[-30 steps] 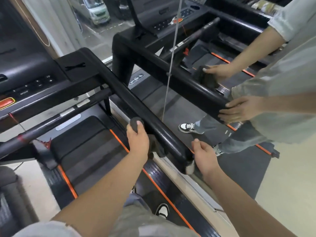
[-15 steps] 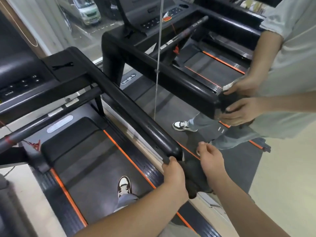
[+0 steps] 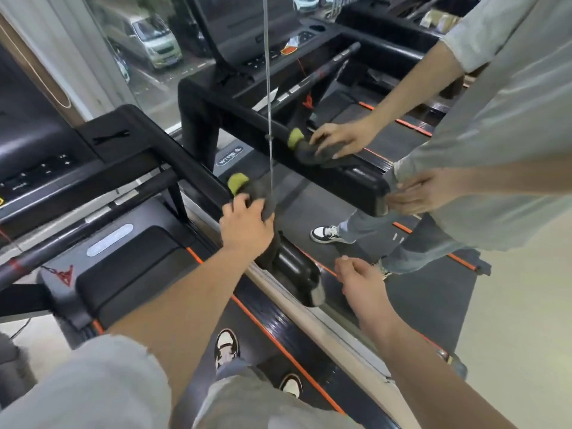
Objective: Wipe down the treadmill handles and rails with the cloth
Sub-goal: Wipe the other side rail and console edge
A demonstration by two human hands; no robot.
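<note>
Wiping seems midway: left hand [image 3: 247,226] grips the cloth [image 3: 263,193] on the rail [image 3: 192,162], centre frame; right hand [image 3: 360,280] loosely curled, empty; crossbar [image 3: 93,223] probably not yet done

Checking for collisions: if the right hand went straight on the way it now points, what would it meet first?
Likely the rail end, just ahead of the right hand; if it clears that, the mirror. Depth is unclear.
</note>
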